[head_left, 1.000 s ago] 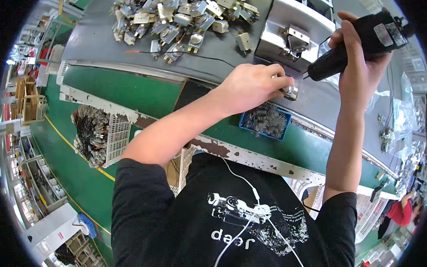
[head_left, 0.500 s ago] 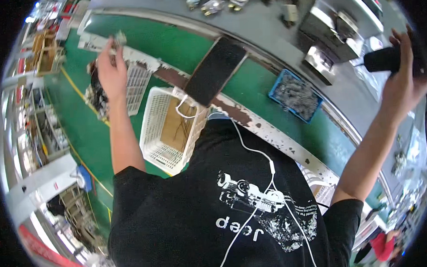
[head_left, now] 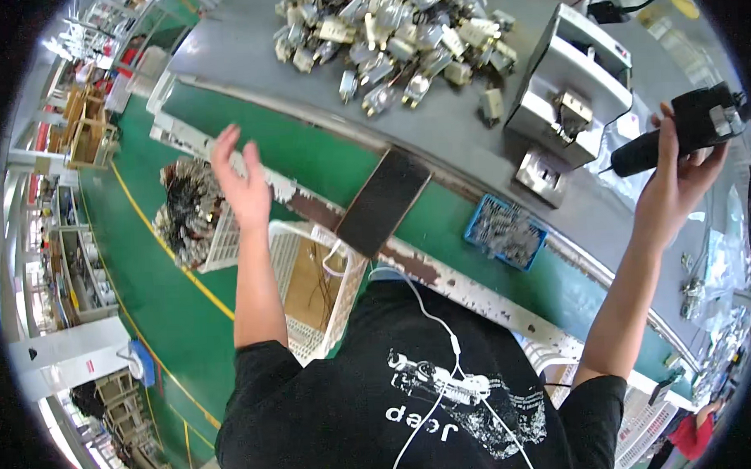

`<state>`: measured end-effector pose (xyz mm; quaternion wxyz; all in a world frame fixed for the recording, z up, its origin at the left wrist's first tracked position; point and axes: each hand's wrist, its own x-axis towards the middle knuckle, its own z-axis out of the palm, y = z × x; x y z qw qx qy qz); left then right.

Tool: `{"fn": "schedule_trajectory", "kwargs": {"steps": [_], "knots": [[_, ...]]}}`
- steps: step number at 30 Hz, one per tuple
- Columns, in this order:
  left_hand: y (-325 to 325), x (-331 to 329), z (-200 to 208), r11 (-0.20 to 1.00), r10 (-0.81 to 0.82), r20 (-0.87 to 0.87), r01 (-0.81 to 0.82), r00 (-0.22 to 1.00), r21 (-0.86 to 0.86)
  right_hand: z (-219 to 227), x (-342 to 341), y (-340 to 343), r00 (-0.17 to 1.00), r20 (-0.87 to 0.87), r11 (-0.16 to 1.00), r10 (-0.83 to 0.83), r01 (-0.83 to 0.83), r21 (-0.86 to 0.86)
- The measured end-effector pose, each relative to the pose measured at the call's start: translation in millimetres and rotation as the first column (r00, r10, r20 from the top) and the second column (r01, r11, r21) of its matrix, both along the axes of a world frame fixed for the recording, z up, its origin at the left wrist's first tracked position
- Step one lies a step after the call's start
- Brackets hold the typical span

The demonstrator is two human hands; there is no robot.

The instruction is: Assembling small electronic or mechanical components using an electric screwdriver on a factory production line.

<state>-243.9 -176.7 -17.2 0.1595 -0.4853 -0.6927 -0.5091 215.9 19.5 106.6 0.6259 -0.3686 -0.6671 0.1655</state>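
My right hand [head_left: 678, 173] is raised at the right and grips a black electric screwdriver [head_left: 678, 130], beside a grey metal fixture [head_left: 570, 77] on the grey bench. My left hand [head_left: 241, 183] is open, fingers spread, holding nothing. It hovers over the gap between a white basket heaped with metal parts [head_left: 189, 211] and an almost empty white basket [head_left: 311, 280]. A small blue tray of screws [head_left: 504, 230] sits on the green strip at the bench front.
A heap of several silvery metal parts [head_left: 402, 35] lies at the back of the bench. A dark phone [head_left: 383, 201] with a white cable leans on the bench edge. Green floor with yellow lines and shelving lies to the left.
My left hand left the fixture, swung out to the baskets on the left with a small part, and is now empty and nearer the bench. The right hand keeps hold of the screwdriver.
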Motion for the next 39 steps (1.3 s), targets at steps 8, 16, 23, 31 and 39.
{"fn": "schedule_trajectory", "kwargs": {"steps": [8,16,23,31,39], "knots": [[230.9,149.6,80.4,0.849,-0.517,-0.447,0.372,0.73,-0.376,-2.7,1.6,-0.2,0.993,-0.109,0.998,-0.034,0.029,-0.05],[305.0,141.2,84.9,0.87,-0.327,-0.383,0.116,0.864,-0.48,-9.6,0.4,-6.2,0.991,-0.085,0.956,-0.1,0.12,0.268],[149.1,211.0,130.3,0.771,-0.597,-0.251,0.459,0.762,-0.442,-30.1,-41.2,-46.3,0.821,-0.099,0.658,0.563,-0.517,-0.547],[150.9,176.9,109.6,0.237,-0.663,0.64,0.921,0.387,-0.31,-28.3,-37.1,-63.3,0.793,-0.344,0.329,0.503,-0.543,-0.772],[163.4,198.0,122.2,0.278,-0.735,0.678,0.905,-0.017,0.324,-19.8,5.3,-65.2,0.803,0.243,0.699,0.545,-0.275,-0.659]]}}
